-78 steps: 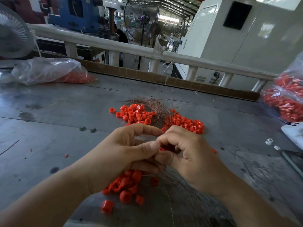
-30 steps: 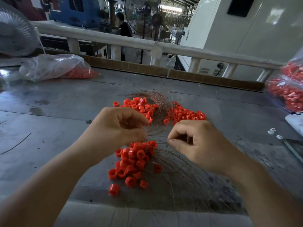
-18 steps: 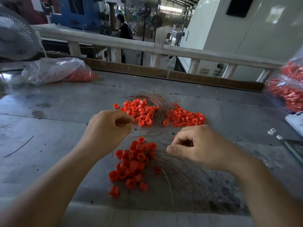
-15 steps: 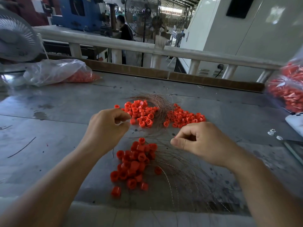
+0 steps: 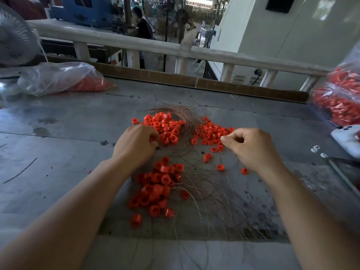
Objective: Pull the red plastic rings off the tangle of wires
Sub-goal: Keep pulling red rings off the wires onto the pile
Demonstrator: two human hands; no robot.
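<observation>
Red rings (image 5: 157, 189) sat heaped on the left edge of the wires (image 5: 206, 203), more just beyond. Left hand (image 5: 136, 147) curled its fingers into that far heap; right hand (image 5: 253, 149) pinched thumb to forefinger, on what I couldn't tell. Probably between pulls, next needing a still-threaded ring.

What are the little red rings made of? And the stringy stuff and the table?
Red rings: plastic, by the look; smooth, slightly shiny, one even bright colour. Wires: thin metal, maybe copper, given the reddish-brown glint. Table: probably sheet metal; grey, dull sheen, scuffs and stains.
</observation>
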